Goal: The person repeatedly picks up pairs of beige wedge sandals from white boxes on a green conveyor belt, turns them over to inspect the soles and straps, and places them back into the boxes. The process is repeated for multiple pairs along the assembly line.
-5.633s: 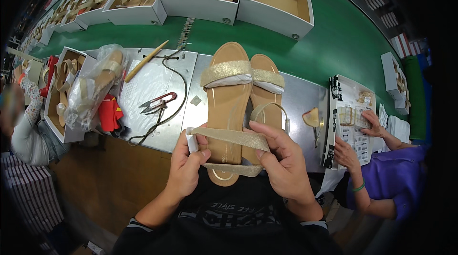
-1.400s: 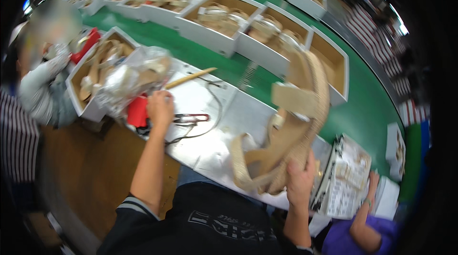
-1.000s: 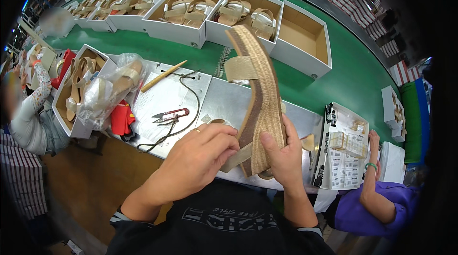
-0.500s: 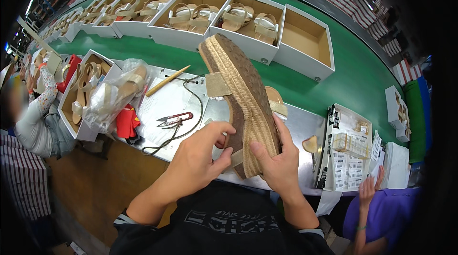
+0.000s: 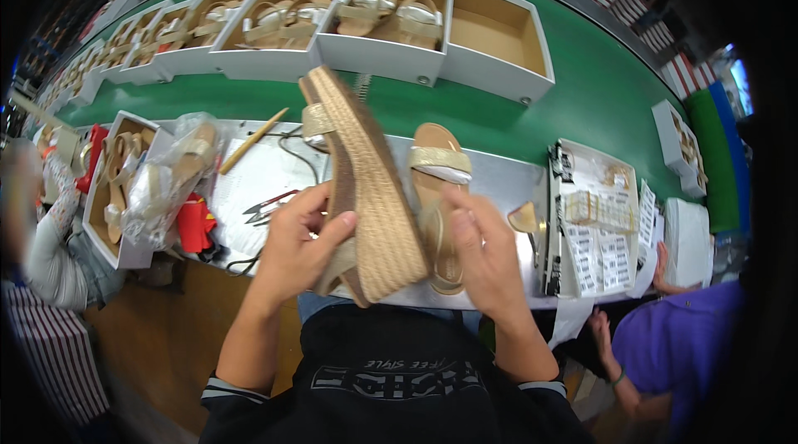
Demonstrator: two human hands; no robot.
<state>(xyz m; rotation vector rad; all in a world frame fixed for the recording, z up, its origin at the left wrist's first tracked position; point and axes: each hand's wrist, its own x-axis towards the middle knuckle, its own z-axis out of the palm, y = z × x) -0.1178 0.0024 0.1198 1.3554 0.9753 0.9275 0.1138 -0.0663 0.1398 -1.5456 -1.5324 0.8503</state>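
My left hand grips a wedge sandal by its heel and strap. The sandal is tilted, its woven rope-covered side facing me and its gold toe strap to the left. My right hand is apart from this sandal, fingers curled in, slightly blurred; whether anything is in them is hidden. It covers part of a second sandal, which lies sole down on the metal worktable with white wrapping under its gold strap. Red-handled thread snips, partly behind my left hand, and a pointed wooden stick lie to the left.
Open shoe boxes with sandals line the green conveyor; one box has no shoes. A tray of labels stands right. A box with bagged sandals and a red cloth are left. People sit at both sides.
My right hand has let go of the wedge sandal. The sandal has turned from showing its sole edge to its woven side and moved left, uncovering the second sandal. The view has shifted.
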